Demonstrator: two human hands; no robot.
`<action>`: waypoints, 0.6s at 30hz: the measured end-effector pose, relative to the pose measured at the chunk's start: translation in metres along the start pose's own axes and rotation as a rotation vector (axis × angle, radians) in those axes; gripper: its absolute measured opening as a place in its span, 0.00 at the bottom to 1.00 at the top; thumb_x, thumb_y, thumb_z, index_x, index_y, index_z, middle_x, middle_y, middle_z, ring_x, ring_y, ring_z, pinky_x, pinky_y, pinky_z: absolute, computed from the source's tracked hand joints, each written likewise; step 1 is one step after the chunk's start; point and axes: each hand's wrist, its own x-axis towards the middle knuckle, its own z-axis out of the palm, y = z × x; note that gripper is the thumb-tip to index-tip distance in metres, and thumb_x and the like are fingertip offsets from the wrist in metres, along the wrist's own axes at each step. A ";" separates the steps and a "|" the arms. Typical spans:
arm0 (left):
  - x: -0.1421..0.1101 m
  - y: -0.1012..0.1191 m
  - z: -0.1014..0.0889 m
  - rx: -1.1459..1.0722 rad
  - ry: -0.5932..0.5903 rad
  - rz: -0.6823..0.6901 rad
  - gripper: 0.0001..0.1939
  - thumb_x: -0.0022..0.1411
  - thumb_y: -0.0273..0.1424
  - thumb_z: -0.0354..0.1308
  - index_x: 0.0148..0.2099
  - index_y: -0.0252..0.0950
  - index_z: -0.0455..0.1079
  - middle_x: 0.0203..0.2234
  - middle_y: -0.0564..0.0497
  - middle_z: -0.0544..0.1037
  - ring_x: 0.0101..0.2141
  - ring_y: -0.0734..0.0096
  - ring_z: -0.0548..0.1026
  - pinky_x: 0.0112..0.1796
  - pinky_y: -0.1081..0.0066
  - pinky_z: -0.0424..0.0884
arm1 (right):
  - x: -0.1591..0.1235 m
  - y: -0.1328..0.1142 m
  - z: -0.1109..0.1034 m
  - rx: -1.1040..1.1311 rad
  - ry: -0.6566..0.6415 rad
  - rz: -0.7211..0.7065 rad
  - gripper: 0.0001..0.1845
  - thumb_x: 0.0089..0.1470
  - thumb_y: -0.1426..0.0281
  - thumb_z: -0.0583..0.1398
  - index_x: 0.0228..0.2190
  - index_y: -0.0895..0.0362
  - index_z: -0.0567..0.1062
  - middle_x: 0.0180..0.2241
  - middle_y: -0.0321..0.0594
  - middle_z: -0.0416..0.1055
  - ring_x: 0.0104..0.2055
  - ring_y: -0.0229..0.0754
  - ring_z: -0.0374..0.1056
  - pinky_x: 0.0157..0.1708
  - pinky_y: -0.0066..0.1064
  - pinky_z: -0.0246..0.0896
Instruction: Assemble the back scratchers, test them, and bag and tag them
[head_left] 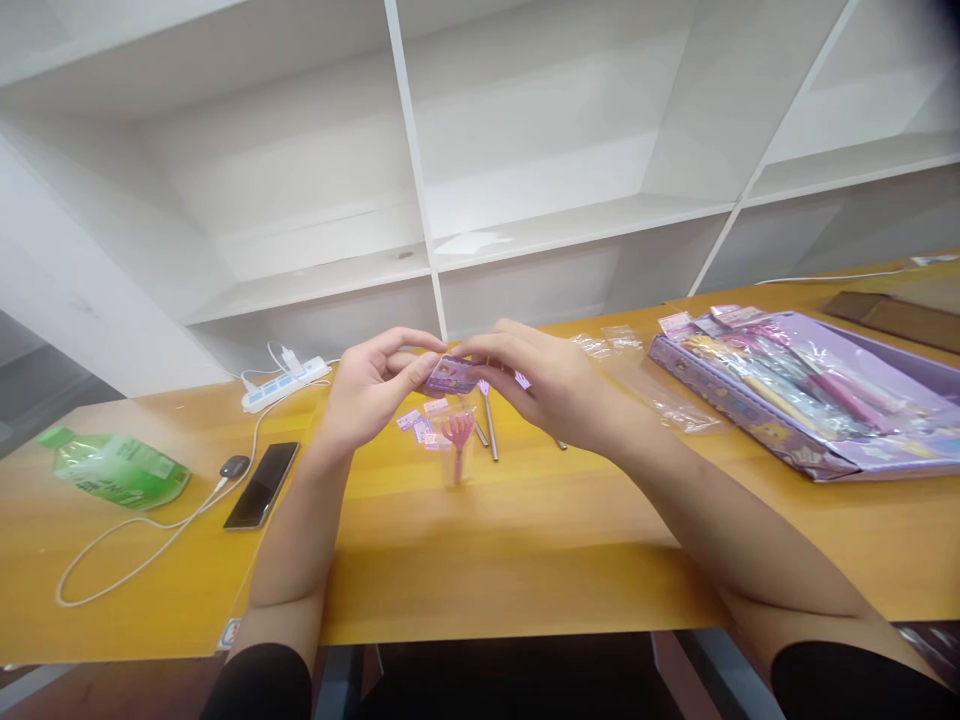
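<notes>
Between my two hands, above the middle of the table, is a small purple printed card (450, 374). My left hand (384, 385) pinches its left end between thumb and fingers. At its right and upper edge, my right hand (541, 385) has its fingers closed. Below the card is a pink claw-shaped back scratcher (457, 430) in a clear plastic sleeve (466, 465); whether the sleeve is joined to the card I cannot tell. Several small printed cards (416, 425) lie left of it. Metal-handled back scratchers (490, 425) lie behind, partly hidden by my right hand.
On the right stands a purple display box (757, 425) with several wrapped back scratchers; clear plastic bags (675, 400) lie beside it. Leftward are a phone (262, 486), a white cable (161, 540), a green bottle (116, 468) and a power strip (285, 385). White shelving (525, 240) rises behind.
</notes>
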 end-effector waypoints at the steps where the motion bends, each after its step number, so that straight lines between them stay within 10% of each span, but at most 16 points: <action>1: 0.000 0.000 0.000 0.004 0.001 0.001 0.19 0.70 0.46 0.72 0.51 0.36 0.82 0.30 0.49 0.88 0.32 0.62 0.89 0.39 0.67 0.88 | -0.001 0.000 0.000 -0.011 -0.008 -0.012 0.12 0.77 0.73 0.57 0.56 0.51 0.77 0.43 0.39 0.78 0.39 0.37 0.73 0.39 0.29 0.70; 18: -0.001 0.001 0.003 -0.007 0.046 0.020 0.19 0.70 0.46 0.72 0.50 0.35 0.82 0.34 0.44 0.90 0.37 0.58 0.90 0.42 0.64 0.89 | -0.004 -0.002 0.003 -0.126 -0.035 -0.057 0.09 0.75 0.69 0.61 0.51 0.53 0.81 0.45 0.43 0.69 0.39 0.38 0.69 0.34 0.30 0.66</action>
